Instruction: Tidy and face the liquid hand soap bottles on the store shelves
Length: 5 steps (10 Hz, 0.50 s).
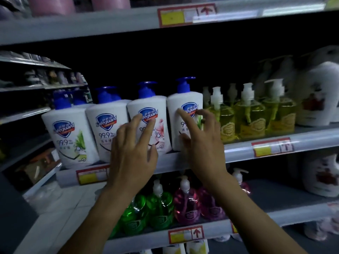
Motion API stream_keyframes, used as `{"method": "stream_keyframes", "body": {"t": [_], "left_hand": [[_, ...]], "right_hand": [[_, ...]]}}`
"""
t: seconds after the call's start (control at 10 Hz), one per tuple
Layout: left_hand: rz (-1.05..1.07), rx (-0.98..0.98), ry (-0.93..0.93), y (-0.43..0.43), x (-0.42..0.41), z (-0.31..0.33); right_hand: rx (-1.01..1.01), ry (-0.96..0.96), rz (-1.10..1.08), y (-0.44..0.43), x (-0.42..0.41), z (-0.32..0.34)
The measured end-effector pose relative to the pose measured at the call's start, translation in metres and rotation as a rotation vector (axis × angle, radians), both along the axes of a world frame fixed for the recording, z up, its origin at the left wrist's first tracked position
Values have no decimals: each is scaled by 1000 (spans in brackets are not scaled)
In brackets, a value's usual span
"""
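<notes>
Touching, with the spread fingers of the right hand (pixel 201 142), the front of the white plastic soap bottle with a blue pump (pixel 185 99), far right in its row. Laying the left hand (pixel 132 149) flat on the pink-flowered white bottle (pixel 145 102) just left. Standing upright near the grey shelf (pixel 238 153) edge, labels facing out.

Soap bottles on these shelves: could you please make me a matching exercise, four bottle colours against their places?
1 white bottles
2 yellow bottles
3 green bottles
4 pink bottles

a lower shelf, right of the green ones
b middle shelf, blue pumps
c lower shelf, furthest left
d middle shelf, white pumps

Pairs: 1-b, 2-d, 3-c, 4-a
</notes>
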<state>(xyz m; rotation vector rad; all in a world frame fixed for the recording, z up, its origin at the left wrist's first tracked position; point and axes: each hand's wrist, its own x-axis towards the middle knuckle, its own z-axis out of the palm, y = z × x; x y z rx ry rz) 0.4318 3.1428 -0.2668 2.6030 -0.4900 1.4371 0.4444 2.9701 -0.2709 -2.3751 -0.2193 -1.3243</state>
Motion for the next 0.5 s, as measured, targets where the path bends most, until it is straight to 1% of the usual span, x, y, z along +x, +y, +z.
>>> {"method": "stream_keyframes", "body": {"t": [0.1,0.2,0.3,0.4,0.5], "left_hand": [[26,7,-5,-3,3,0],[55,18,-21,-2,3,-3],[35,-8,-62,-17,-5,-7],[-200,8,-40,-75,-26,-36],[-410,125,175,-162,-37,-88]], "right_hand": [[3,0,-15,1,4,-2],[7,-43,-19,5,5,-4],[-6,-59,14,1,-5,-6],[-17,39,-71,-55,-42,-30],[-110,375,-403,-146,-84,-83]]}}
